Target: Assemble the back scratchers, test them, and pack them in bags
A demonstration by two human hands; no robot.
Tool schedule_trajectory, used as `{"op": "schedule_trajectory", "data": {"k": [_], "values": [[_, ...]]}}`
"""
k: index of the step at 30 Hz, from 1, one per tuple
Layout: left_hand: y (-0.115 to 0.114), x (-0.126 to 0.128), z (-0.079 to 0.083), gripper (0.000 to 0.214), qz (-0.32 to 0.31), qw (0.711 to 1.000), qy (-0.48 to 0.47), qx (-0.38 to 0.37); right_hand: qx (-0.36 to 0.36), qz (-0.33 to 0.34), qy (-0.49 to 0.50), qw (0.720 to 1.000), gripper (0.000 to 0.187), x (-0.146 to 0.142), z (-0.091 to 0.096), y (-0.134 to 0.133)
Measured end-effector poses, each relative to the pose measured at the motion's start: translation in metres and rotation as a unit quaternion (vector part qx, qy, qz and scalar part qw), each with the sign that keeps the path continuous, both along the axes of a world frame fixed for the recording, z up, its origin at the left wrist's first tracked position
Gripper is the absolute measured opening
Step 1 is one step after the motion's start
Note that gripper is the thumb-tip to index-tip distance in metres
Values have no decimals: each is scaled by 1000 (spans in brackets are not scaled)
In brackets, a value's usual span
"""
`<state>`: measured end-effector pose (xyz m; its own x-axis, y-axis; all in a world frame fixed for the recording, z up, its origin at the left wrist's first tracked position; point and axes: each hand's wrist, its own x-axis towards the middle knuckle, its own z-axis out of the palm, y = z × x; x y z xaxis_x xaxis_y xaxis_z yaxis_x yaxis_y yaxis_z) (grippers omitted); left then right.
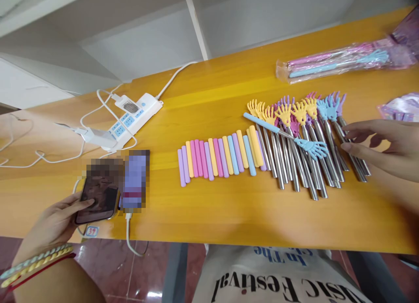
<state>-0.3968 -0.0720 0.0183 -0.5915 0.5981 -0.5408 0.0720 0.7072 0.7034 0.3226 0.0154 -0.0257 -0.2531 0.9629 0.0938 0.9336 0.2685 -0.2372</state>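
My left hand (54,224) lies at the table's near left edge with its thumb on a dark phone (98,197), its fingers around the phone's side. My right hand (388,148) reaches in from the right, fingers stretched out, fingertips touching the metal rods of a row of small back scratchers (304,137) with coloured hand-shaped heads. A blue assembled scratcher (288,136) lies across that row. Left of it sits a row of pastel handle sleeves (221,157).
A yellow wooden table (229,216) carries a white power strip (129,120) with cables at left, and a second device (135,181) on a charging cable. Bagged scratchers (340,61) and another plastic bag (401,107) lie at the far right. White shelving stands behind.
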Motion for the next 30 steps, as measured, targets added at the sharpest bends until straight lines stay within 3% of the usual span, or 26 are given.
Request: {"op": "schedule_trajectory", "data": {"k": [10, 30], "values": [[-5, -2, 5, 61, -43, 999, -13, 10, 8, 11, 6, 1000, 46, 3, -3, 1], [-7, -10, 2, 61, -64, 997, -13, 27, 13, 6, 4, 1000, 47, 3, -3, 1]]}}
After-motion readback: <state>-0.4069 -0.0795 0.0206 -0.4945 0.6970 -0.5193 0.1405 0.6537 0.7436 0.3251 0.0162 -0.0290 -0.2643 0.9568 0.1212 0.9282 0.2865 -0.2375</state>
